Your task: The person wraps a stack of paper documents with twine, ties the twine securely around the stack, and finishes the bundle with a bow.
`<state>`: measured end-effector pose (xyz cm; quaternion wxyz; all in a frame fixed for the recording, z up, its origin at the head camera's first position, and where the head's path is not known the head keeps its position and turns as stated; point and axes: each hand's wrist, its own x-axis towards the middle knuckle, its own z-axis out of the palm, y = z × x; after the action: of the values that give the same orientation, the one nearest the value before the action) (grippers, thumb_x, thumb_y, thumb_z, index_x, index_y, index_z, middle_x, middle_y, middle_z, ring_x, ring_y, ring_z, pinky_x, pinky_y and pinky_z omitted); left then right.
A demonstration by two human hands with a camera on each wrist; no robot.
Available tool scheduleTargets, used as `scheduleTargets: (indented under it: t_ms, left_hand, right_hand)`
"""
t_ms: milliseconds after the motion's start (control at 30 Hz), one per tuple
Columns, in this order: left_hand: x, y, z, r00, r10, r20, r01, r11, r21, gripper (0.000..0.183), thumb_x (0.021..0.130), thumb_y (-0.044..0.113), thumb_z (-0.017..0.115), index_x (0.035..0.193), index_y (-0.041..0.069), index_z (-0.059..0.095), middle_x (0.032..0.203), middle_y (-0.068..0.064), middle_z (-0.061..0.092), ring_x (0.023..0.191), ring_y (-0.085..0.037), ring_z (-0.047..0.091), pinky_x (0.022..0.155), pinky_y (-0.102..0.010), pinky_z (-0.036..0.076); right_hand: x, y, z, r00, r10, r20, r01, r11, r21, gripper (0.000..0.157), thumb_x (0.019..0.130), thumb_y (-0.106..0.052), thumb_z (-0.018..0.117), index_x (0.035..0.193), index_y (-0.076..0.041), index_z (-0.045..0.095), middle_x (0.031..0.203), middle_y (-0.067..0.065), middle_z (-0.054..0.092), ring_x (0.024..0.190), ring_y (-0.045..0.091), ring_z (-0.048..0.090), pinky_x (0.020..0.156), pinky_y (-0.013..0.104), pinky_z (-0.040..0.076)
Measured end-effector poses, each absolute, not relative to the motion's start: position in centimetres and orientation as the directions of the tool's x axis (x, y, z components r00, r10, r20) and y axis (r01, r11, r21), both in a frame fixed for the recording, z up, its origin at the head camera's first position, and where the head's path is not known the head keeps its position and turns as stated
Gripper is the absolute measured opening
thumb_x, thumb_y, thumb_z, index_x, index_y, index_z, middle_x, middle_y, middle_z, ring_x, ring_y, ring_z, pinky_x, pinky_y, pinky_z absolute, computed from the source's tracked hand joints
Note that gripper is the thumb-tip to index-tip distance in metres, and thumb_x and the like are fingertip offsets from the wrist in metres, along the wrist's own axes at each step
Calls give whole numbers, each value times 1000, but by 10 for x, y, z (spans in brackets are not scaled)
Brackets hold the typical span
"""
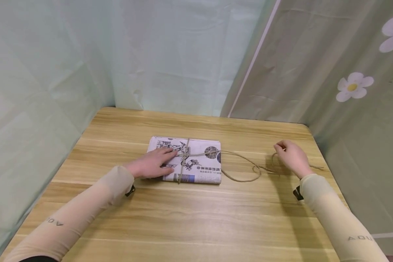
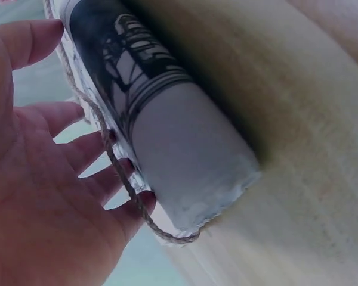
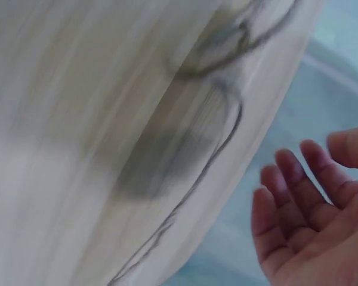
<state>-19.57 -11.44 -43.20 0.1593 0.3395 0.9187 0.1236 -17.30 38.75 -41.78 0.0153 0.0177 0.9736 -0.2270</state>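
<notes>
A folded stack of newspapers [image 1: 204,178] lies flat on the table, with twine [image 1: 182,169] crossing it both ways. My left hand [image 1: 152,164] rests on its left part, fingers spread. In the left wrist view, the twine [image 2: 120,173] runs past the fingertips along the newspaper [image 2: 179,125]. From the bundle a loose loop of twine reaches right across the tabletop, its tail passing beneath my right hand [image 1: 292,157]. The right wrist view shows that hand [image 3: 310,220] with loosely bent fingers, apart from the twine [image 3: 206,170] and holding nothing.
The wooden table [image 1: 196,218] has rounded back corners. Pale green curtains [image 1: 183,54] hang behind it and at the left, and a greyish flowered curtain [image 1: 288,65] hangs at the right, close to the table edge. The tail of twine ends near that right edge.
</notes>
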Motion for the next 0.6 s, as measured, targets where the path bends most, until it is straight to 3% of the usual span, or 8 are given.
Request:
scheduleTargets:
  t_ms: [200,300,433,600]
  left_hand:
    - [-196,-114,-427,-744,655,-131,578,729,366,74,89,47,54,148,14,22,148,-14,27,134,-35,25,108,-51,20]
    - [-195,-108,-424,-731,679,-65,621,702,347,73,90,47,53,148,16,22,148,-13,29,134,-32,26,108,-50,20]
    - [-191,-96,-421,-696,717,-28,660,655,369,70,91,46,51,149,23,19,149,-8,27,135,-28,24,109,-49,18]
    - [-183,-88,-417,-681,732,-13,669,630,394,65,92,41,52,148,27,21,150,-5,26,136,-27,23,109,-50,17]
  right_hand:
    - [-174,402,-428,-982,69,-175,134,910,-393,51,93,-54,42,99,-6,59,87,10,60,74,24,52,61,36,39]
    - [-176,400,-436,-971,70,-229,154,915,-373,50,89,-57,48,90,-8,59,84,7,61,71,23,52,61,34,39]
    - [-176,394,-442,-972,79,-222,159,915,-371,40,89,-47,54,92,-8,62,92,8,63,78,24,56,66,38,44]
    - [-171,389,-443,-970,150,-191,220,877,-428,28,89,-35,48,84,-8,54,74,7,55,64,22,48,56,33,38]
